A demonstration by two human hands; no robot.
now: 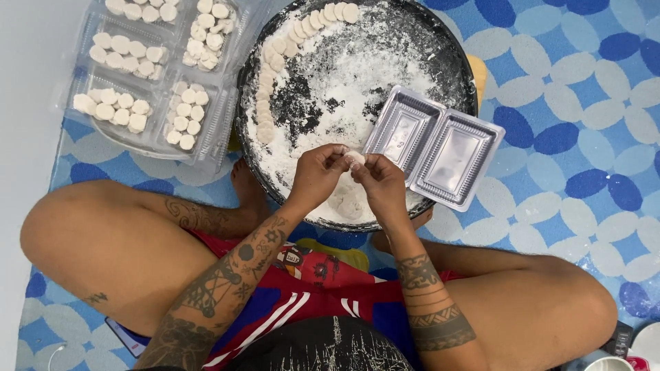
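Observation:
My left hand [317,173] and my right hand [380,182] meet over the near edge of a large round black tray [450,58] dusted with white flour. Both pinch one small white dough piece [355,157] between their fingertips. A curved row of small white dough discs [275,51] lies along the tray's far left rim. A mound of flour or dough [347,203] sits just under my hands. An empty clear plastic box with two compartments [434,146] rests on the tray's right edge, next to my right hand.
Clear plastic boxes filled with several white dough discs [151,75] lie at the upper left. I sit cross-legged on a blue and white patterned mat [577,117]; my knees flank the tray. A white cup [608,364] is at the lower right corner.

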